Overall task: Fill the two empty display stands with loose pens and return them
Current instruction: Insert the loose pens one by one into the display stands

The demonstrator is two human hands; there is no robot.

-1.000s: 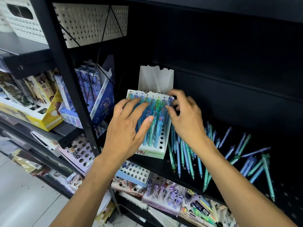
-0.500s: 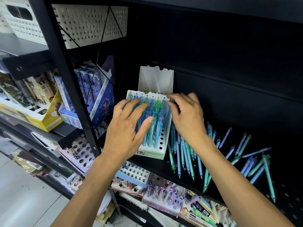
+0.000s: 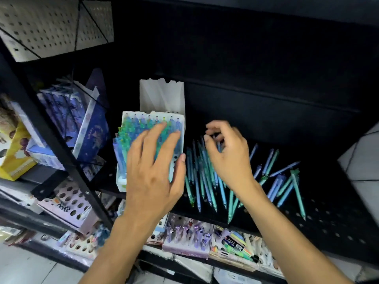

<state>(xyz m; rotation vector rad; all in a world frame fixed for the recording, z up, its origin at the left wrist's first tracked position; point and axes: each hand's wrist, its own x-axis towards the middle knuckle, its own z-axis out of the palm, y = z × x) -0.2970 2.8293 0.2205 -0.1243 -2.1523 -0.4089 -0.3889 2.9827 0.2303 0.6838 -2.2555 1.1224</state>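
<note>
Head view, looking down into a black shelf bay. Left fingers (image 3: 164,136) straight and spread, laid flat across the tops of the pens standing in the white stand (image 3: 127,117); thumb out past the stand's right edge; nothing gripped. Left hand (image 3: 151,171) thus steadying the stand. Right fingers (image 3: 213,138) curled inward above the near end of the pile of loose pens (image 3: 205,181); whether a pen is pinched between them cannot be told, owing to blur. Right hand (image 3: 229,158) just to the right of the stand, apart from it. Stand resting on the black shelf (image 3: 328,212), mostly full of blue and green pens, with a few empty holes visible near its front right corner; folded white card (image 3: 162,95) upright behind it. Loose pens in two groups: one just beside the stand, another well to the right.

Step in hand, as judged: filling of the first stand, near its end, with a reach for another pen. Next move calls for: a single pen pinched out of the pile, turned upright, and lowered into an open hole while the stand is held steady. Second stand to be filled not identifiable for certain among the holed trays (image 3: 71,201) on the lower shelf.
</note>
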